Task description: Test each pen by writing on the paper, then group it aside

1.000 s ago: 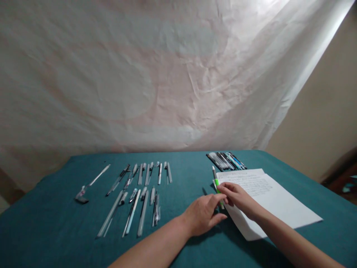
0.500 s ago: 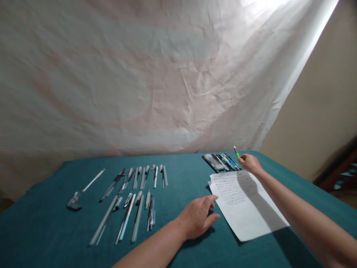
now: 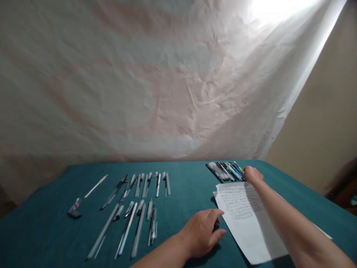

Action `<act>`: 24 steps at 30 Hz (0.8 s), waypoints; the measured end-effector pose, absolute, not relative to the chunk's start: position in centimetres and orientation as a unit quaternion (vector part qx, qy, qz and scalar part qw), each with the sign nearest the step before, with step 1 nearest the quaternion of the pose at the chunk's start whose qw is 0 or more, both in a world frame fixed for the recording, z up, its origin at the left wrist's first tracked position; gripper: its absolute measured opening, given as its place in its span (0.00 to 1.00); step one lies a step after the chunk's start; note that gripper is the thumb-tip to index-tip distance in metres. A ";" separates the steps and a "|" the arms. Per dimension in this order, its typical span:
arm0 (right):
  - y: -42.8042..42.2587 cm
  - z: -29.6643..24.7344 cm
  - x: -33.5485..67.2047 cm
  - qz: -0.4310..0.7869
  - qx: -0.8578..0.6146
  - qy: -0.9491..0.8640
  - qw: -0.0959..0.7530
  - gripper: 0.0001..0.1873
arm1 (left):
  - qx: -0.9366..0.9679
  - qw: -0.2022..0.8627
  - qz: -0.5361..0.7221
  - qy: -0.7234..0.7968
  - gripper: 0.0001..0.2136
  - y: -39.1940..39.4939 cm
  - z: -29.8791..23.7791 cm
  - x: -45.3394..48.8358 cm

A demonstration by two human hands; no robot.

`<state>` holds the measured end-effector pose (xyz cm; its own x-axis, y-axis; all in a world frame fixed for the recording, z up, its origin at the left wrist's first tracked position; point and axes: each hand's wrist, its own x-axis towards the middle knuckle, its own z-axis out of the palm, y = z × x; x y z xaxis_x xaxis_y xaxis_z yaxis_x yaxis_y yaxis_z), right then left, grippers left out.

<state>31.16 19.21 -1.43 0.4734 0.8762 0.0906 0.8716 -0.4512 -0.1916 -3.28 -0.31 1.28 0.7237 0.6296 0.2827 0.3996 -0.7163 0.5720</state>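
My right hand [image 3: 253,174] pinches a green-and-white pen [image 3: 240,168] low at the right end of a row of pens [image 3: 223,172] near the table's far edge. The pen lies roughly along the same slant as the others, and its near end is hidden by my fingers. My left hand [image 3: 205,232] rests over the cloth with fingers loosely spread and nothing in them. Its index fingertip reaches the left edge of a sheet of handwritten paper [image 3: 242,232]. My right forearm crosses above that paper and covers part of it.
On the left of the green-covered table [image 3: 184,186] lie several disassembled pens in two rows, with clear tubes [image 3: 138,232] and caps [image 3: 119,212]. A white stick [image 3: 96,186] and a crumpled dark-and-clear piece [image 3: 74,210] lie farther left. A pale sheet [image 3: 173,93] hangs behind.
My right hand has lowered the green-and-white pen from a raised, tilted position down to the right end of the pen row. My left hand stays beside the paper. The view has tilted slightly upward.
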 end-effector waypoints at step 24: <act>14.0 1.2 10.4 -0.106 -0.454 -0.839 0.280 0.14 | 0.864 0.149 0.395 0.274 0.11 -0.4 0.7 -3.5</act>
